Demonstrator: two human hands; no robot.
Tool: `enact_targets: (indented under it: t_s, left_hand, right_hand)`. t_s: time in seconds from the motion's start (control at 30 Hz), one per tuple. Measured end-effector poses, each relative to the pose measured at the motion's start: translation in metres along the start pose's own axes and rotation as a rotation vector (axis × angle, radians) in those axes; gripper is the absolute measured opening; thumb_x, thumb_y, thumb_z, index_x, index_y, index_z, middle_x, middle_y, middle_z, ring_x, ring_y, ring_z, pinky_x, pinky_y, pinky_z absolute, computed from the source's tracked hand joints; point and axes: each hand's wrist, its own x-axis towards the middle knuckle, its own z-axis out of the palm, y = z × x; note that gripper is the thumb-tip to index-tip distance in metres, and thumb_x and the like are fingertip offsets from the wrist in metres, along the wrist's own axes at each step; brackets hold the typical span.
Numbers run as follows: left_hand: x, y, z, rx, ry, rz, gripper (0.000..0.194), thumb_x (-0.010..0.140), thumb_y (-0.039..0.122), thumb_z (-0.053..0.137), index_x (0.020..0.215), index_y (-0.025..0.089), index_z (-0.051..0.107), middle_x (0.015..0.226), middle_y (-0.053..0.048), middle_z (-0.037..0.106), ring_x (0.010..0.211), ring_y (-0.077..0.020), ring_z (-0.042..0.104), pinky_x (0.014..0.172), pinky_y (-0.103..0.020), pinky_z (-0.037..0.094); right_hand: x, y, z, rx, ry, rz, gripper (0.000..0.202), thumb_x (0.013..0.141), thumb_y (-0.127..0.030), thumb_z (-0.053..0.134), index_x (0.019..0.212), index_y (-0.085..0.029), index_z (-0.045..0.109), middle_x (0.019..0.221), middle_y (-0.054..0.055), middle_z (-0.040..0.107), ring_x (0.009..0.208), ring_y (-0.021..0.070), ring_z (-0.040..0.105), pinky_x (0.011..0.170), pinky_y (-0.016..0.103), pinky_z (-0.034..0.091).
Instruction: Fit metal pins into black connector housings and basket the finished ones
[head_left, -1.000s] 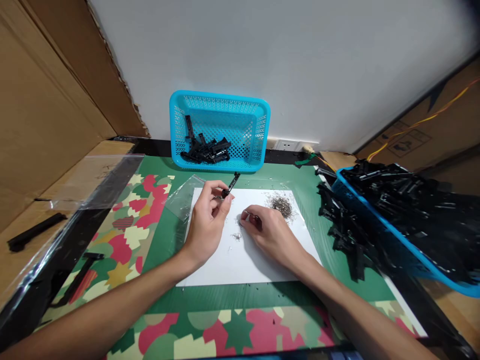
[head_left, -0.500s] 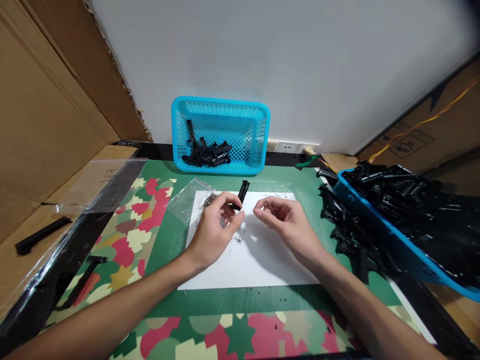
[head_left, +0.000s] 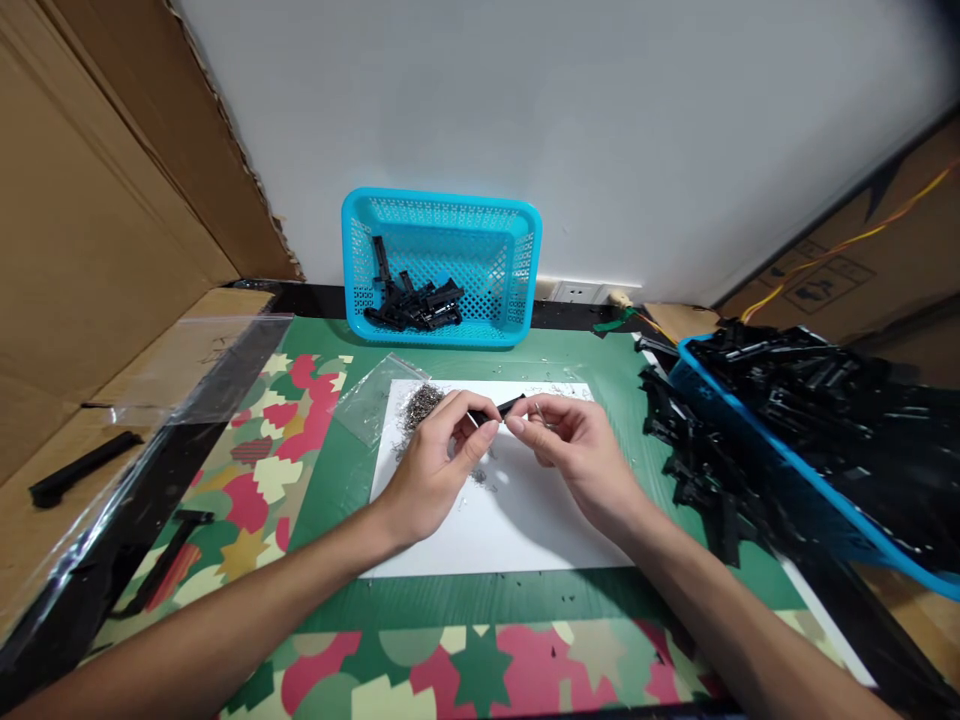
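My left hand (head_left: pixel 442 460) is closed, with thumb and fingertips pinching a narrow black plastic part (head_left: pixel 514 406) above the white sheet (head_left: pixel 525 520). The part lies slanted, its far end pointing right behind my right fingertips. My right hand (head_left: pixel 574 445) is closed in a pinch at that part, touching or nearly touching it; a small thin metal piece shows faintly at its fingers, its shape too fine to make out. Beside my left hand is a pile of tiny metal pieces (head_left: pixel 420 402), with a few more scattered on the sheet.
Behind the sheet, a blue basket (head_left: pixel 442 200) leans against the wall, holding several black parts (head_left: pixel 420 303). At right, a blue bin (head_left: pixel 795 485) overflows with black parts, more heaped beside it (head_left: pixel 682 450). A clear plastic bag (head_left: pixel 375 400) lies left of the sheet.
The black part has turned from nearly upright to slanting rightward between my hands. My left hand has shifted slightly right, so the fingertips of both hands are now closer together.
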Motion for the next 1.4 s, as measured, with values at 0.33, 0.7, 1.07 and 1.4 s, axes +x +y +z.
enact_targets:
  t_s: [0.33, 0.7, 1.07, 1.4]
  left_hand:
    - [-0.002, 0.006, 0.000, 0.049, -0.007, 0.004, 0.016, 0.108, 0.032, 0.052, 0.101, 0.023, 0.063, 0.097, -0.002, 0.058, 0.086, -0.0169, 0.057, 0.075, -0.033, 0.049]
    - [-0.002, 0.005, 0.000, 0.018, 0.012, -0.019, 0.015, 0.107, 0.033, 0.055, 0.101, 0.022, 0.063, 0.097, -0.002, 0.060, 0.088, -0.0172, 0.056, 0.077, -0.032, 0.044]
    - [-0.001, 0.007, -0.001, -0.002, -0.017, -0.047, 0.017, 0.108, 0.033, 0.054, 0.099, 0.021, 0.062, 0.096, 0.000, 0.058, 0.088, -0.0165, 0.054, 0.076, -0.031, 0.041]
    - [-0.004, 0.008, -0.001, 0.086, 0.047, 0.003, 0.019, 0.107, 0.029, 0.053, 0.092, 0.020, 0.060, 0.090, 0.001, 0.056, 0.080, -0.0156, 0.051, 0.072, -0.032, 0.039]
  right_hand:
    - [-0.004, -0.002, 0.004, -0.059, 0.031, -0.056, 0.025, 0.092, -0.044, 0.077, 0.090, -0.019, 0.076, 0.064, -0.004, 0.046, 0.059, 0.0114, 0.037, 0.054, 0.026, 0.029]
    - [-0.006, -0.003, 0.006, -0.079, 0.043, -0.106, 0.020, 0.093, -0.039, 0.077, 0.087, -0.019, 0.076, 0.062, -0.006, 0.039, 0.058, 0.0111, 0.033, 0.053, 0.027, 0.025]
    - [-0.007, 0.001, 0.000, -0.241, 0.044, -0.224, 0.013, 0.093, -0.031, 0.075, 0.099, -0.019, 0.076, 0.063, -0.006, 0.040, 0.057, 0.0106, 0.034, 0.054, 0.026, 0.029]
    - [0.000, -0.006, -0.028, -0.628, 0.028, -0.337, 0.018, 0.099, -0.034, 0.066, 0.097, -0.020, 0.078, 0.063, -0.003, 0.050, 0.055, 0.0113, 0.040, 0.054, 0.027, 0.032]
